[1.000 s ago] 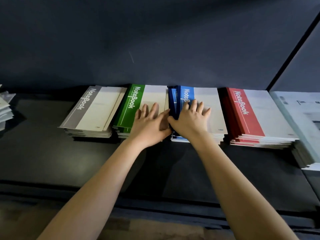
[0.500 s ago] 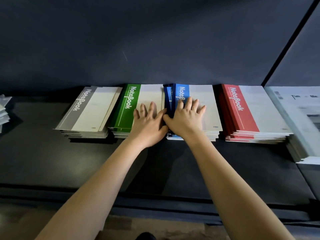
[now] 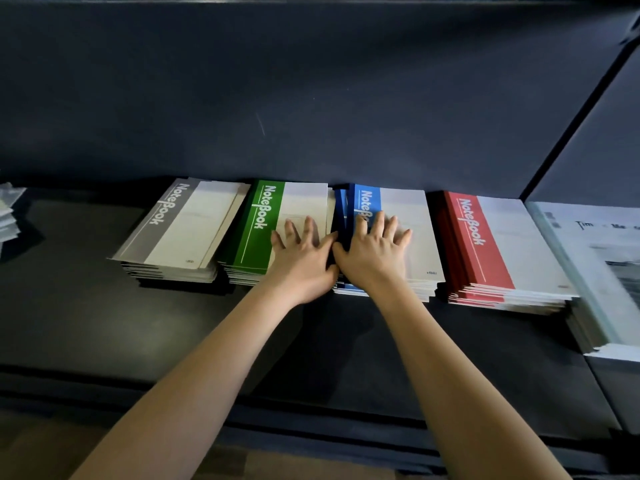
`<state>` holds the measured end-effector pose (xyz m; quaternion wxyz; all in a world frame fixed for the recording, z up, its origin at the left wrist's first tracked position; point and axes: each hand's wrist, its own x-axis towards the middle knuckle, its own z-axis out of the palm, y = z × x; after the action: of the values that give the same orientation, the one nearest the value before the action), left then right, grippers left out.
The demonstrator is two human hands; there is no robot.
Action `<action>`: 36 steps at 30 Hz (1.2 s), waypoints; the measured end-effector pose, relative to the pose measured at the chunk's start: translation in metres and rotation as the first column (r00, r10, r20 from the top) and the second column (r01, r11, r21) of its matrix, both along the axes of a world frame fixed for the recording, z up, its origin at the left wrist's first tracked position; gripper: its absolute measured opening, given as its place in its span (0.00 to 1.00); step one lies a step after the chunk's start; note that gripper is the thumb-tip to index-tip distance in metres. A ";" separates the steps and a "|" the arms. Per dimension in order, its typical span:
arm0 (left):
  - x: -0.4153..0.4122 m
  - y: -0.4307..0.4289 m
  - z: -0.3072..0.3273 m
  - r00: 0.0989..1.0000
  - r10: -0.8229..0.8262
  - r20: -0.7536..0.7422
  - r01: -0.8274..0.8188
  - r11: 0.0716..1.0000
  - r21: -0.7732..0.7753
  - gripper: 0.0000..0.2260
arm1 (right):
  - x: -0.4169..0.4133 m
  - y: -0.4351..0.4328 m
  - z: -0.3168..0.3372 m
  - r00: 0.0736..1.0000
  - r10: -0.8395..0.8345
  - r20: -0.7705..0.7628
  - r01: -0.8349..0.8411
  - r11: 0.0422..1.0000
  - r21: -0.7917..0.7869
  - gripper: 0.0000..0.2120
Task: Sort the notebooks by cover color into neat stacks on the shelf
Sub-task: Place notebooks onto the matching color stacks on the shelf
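Four notebook stacks lie side by side against the back of the dark shelf (image 3: 86,323): grey stack (image 3: 180,230), green stack (image 3: 263,223), blue stack (image 3: 412,216) and red stack (image 3: 485,244). My left hand (image 3: 304,258) rests flat with straight, spread fingers on the green stack's white cover. Beside it, my right hand (image 3: 375,252) lies flat with spread fingers on the blue stack. The thumbs almost meet over the gap between the two stacks. A few blue notebooks jut out at that stack's left edge.
A pile of pale printed booklets (image 3: 595,265) fills the shelf's right end, close to the red stack. Another small pile of papers (image 3: 8,216) sits at the far left. A dark back panel (image 3: 311,98) rises behind the stacks.
Both hands stay flat on the green and blue stacks; the right hand's fingers have spread a little wider. The view has shifted slightly.
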<state>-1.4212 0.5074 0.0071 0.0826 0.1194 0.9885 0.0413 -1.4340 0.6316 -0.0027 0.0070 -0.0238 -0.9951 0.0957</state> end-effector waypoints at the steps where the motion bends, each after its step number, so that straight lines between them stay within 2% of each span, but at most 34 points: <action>1: 0.000 0.000 -0.001 1.000 -0.001 -0.008 0.001 1.000 -0.010 0.27 | 0.000 0.000 -0.001 1.000 0.001 -0.004 -0.001 1.000 -0.003 0.32; 7: 0.003 -0.003 -0.011 0.994 -0.017 -0.108 0.009 0.998 -0.067 0.31 | -0.001 -0.001 -0.002 1.000 -0.003 -0.005 0.003 1.000 0.002 0.33; 15: 0.005 -0.015 -0.013 0.972 0.008 -0.233 0.004 0.999 0.053 0.31 | 0.000 0.000 0.000 1.000 -0.015 -0.024 0.015 1.000 0.007 0.33; 22: 0.005 -0.015 -0.015 0.976 0.003 -0.219 0.009 0.999 0.053 0.27 | 0.000 0.003 -0.001 0.999 -0.016 -0.048 0.017 1.000 0.004 0.32; 24: 0.003 -0.015 -0.010 0.991 0.008 -0.132 0.007 0.993 0.114 0.25 | 0.000 0.003 -0.001 0.999 -0.017 -0.050 0.017 1.000 0.003 0.32; 25: 0.002 -0.017 -0.004 0.998 0.015 -0.054 -0.004 0.980 0.199 0.24 | 0.000 0.002 0.000 0.999 -0.019 -0.047 0.020 1.000 0.008 0.31; 27: 0.002 -0.028 0.010 0.998 0.023 0.060 -0.048 0.890 0.454 0.23 | 0.001 0.000 0.005 0.999 -0.038 -0.012 0.038 0.999 0.019 0.30; 28: 0.003 -0.038 0.017 0.999 0.029 0.045 -0.049 0.843 0.536 0.23 | -0.001 -0.003 0.010 0.998 -0.055 0.013 0.054 0.998 0.028 0.29; 30: 0.006 -0.062 0.027 0.996 0.034 -0.082 0.013 0.861 0.509 0.22 | -0.008 -0.014 0.026 0.997 -0.065 0.034 0.064 0.997 0.042 0.27; 32: 0.013 -0.090 0.029 0.983 0.065 -0.171 0.014 0.905 0.425 0.20 | -0.013 -0.037 0.039 0.999 0.015 -0.042 -0.015 1.000 0.003 0.26; 34: 0.020 -0.119 0.028 0.973 0.129 -0.194 -0.037 0.908 0.418 0.19 | -0.015 -0.069 0.045 0.978 0.144 -0.151 -0.155 0.986 -0.064 0.25; 36: 0.030 -0.149 0.026 0.953 0.206 -0.221 -0.105 0.911 0.398 0.18 | -0.013 -0.109 0.045 0.948 0.256 -0.191 -0.282 0.951 -0.128 0.24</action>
<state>-1.3911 0.3582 0.0330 -0.0752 0.0577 0.9701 0.2233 -1.4472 0.5229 0.0428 0.0780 0.1203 -0.9743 0.1737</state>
